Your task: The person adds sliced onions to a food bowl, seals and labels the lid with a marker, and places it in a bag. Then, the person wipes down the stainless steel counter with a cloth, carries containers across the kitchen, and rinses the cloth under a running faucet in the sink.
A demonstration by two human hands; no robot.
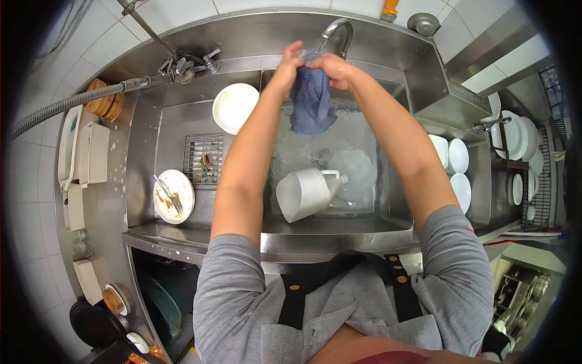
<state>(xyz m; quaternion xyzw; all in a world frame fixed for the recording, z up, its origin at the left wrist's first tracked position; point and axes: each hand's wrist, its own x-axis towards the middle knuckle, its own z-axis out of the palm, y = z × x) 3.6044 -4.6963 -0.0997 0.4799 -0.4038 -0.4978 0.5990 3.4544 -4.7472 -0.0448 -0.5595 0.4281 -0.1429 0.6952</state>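
A wet blue-grey cloth point(312, 103) hangs from both my hands at the back of the sink, just under the curved faucet point(341, 29). My left hand point(287, 71) pinches its upper left corner, one finger pointing up. With its fingers closed, my right hand point(333, 68) grips the upper right part of the cloth. Below, a white plastic jug point(303, 193) with its bottom cut off lies on its side in the sink basin point(357, 136), which has water in it.
Left of the basin are a white bowl point(235, 108), a drain grate point(203, 161) with food scraps, and a dirty plate point(174, 197) with cutlery. White dishes point(459, 156) stand on the right. A flexible hose point(79, 104) runs in from the left.
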